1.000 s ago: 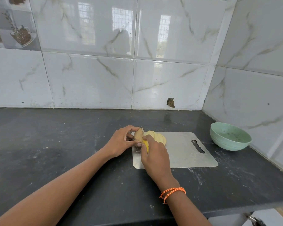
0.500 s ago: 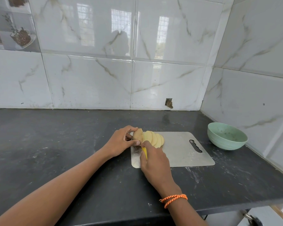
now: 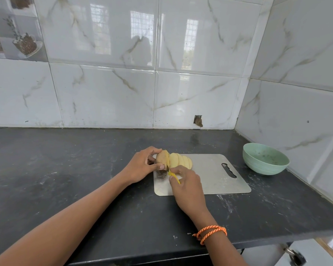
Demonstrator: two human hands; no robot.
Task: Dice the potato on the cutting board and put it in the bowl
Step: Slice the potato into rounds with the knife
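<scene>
Steel-grey cutting board (image 3: pixel 215 179) lies on the dark counter in the head view, and at its far-left corner the left hand (image 3: pixel 140 167) curls round the unsliced skin-on end of the potato (image 3: pixel 162 158) while the right hand (image 3: pixel 186 186) grips a yellow-handled knife (image 3: pixel 173 176), its blade mostly hidden between that end and the fan of pale slices (image 3: pixel 182 161). With the stub short and the left thumb close beside the blade, a slip could nick it, and the leaning slices may slide. The green bowl (image 3: pixel 265 158) sits well apart to the right, holding no potato.
</scene>
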